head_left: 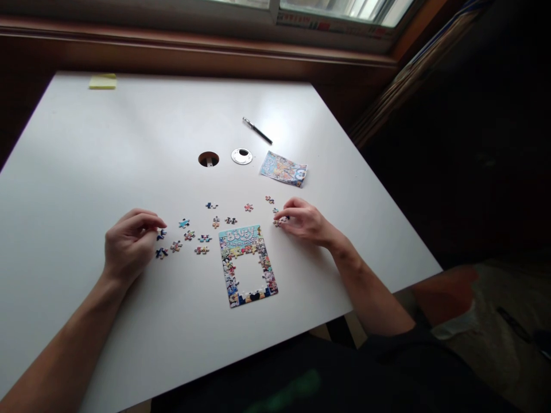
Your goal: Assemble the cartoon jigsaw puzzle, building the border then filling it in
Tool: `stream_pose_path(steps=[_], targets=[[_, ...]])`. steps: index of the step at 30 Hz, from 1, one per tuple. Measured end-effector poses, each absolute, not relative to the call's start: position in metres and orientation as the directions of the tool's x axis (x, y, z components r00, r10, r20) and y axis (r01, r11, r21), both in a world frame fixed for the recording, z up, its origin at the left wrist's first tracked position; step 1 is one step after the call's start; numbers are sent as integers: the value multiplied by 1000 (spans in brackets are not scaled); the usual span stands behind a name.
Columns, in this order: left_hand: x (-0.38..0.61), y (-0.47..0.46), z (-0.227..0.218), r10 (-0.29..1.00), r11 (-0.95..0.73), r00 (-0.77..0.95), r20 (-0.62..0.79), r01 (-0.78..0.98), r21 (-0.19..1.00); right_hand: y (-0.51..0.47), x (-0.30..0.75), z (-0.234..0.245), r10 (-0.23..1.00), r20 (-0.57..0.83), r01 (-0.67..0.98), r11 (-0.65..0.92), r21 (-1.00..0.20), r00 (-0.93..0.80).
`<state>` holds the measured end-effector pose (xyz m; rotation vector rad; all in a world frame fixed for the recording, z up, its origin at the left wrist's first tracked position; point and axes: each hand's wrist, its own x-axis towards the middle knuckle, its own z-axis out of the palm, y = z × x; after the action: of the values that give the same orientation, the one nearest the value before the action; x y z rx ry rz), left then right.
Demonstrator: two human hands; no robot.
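Note:
A small colourful jigsaw puzzle [248, 265] lies on the white table [107, 172], its border joined and a white gap in its middle. Several loose pieces [189, 236] are scattered to its left and above it. My left hand [129, 244] rests curled on the table, fingertips pinched by a dark piece [160, 234]. My right hand [303, 221] sits to the upper right of the puzzle, fingers closed on a small puzzle piece [282, 219].
A printed puzzle packet [283, 169] lies beyond my right hand. A pen [257, 131], a round cable hole [208, 159] and its silver cap [241, 156] are mid-table. A yellow sticky-note pad [103, 81] sits at the far left corner. The table edge runs near my right forearm.

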<state>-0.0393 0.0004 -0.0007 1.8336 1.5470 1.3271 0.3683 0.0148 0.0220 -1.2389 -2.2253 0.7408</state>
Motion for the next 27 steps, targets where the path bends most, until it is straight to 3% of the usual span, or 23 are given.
stream_pose_path(steps=[6,12,18,27], targets=[[-39,1,-1,915,-307,-66,398,528,792,21,378,15,942,230,696,337,-634,-246],[-38,0,1,916,-305,-64,397,532,790,21,365,2,934,241,703,356,-615,-262],[-39,1,1,919,-296,-60,389,543,786,22,359,-2,906,275,742,422,-521,-322],[-40,2,-2,919,-319,-48,391,492,810,23,359,-1,939,240,747,341,-571,-245]])
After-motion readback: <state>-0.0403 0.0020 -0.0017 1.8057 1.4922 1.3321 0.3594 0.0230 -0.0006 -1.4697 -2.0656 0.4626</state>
